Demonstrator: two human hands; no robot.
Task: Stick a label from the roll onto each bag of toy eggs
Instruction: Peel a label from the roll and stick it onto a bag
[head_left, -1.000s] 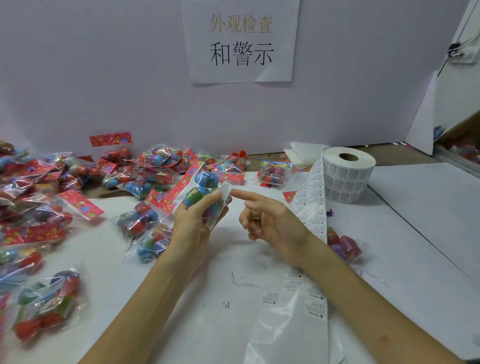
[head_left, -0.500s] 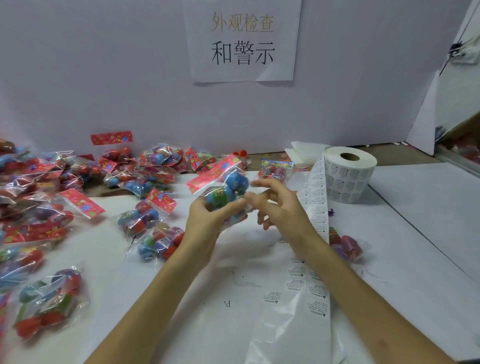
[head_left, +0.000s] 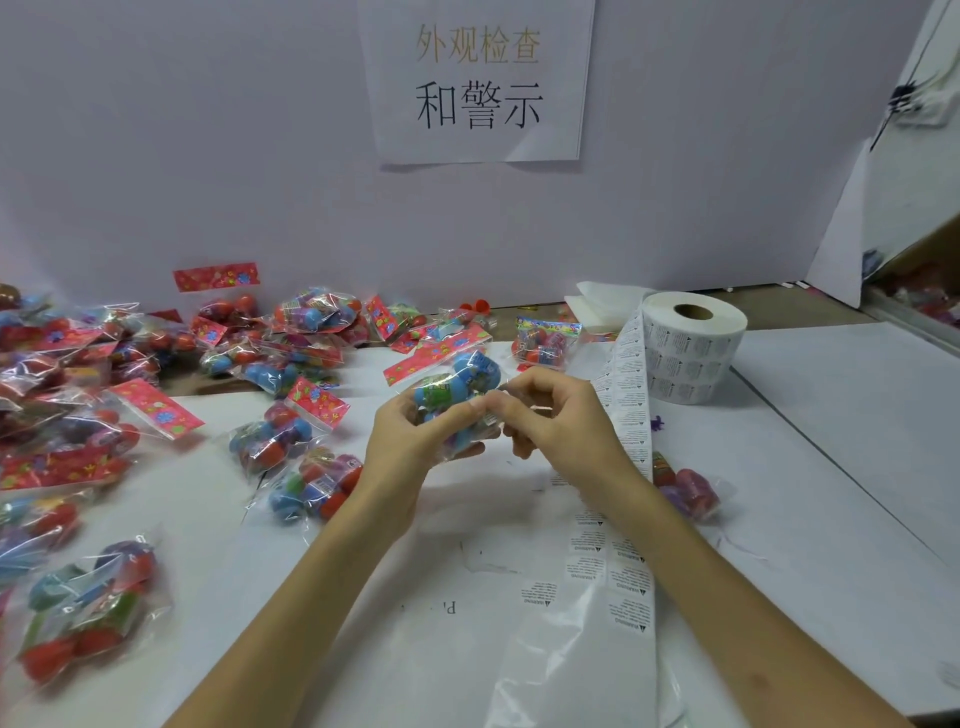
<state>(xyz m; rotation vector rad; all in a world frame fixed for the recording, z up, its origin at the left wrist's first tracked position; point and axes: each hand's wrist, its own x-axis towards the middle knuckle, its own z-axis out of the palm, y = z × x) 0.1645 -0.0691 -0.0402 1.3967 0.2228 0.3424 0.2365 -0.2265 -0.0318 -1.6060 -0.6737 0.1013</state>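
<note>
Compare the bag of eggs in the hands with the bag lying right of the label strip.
The held bag is lifted off the table, gripped by the left hand and pinched by the right hand; the lying bag rests untouched on it. The held bag shows blue and green eggs, the lying bag purple and red. A red header card tops the held bag; none shows on the lying bag. Both are clear plastic.

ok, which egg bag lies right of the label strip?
The red-and-purple egg bag, lying alone just right of the label strip; every other bag is left of it.
</note>
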